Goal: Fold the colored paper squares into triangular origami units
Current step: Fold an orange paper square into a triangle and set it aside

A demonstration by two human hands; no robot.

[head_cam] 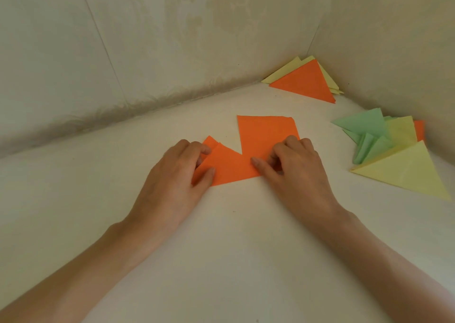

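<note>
An orange paper lies on the pale surface in the middle of the view, partly folded. Its left end is turned up into a small triangular flap, and its right part stands out behind as a rectangular panel. My left hand pinches the left flap with thumb and fingers. My right hand presses the right part down, its thumb laid along the lower edge. Both hands hide the paper's outer ends.
A folded orange triangle leans on yellow ones in the far corner. At the right wall lie green folded pieces, a large yellow triangle and a bit of orange. Walls close in at the back and right.
</note>
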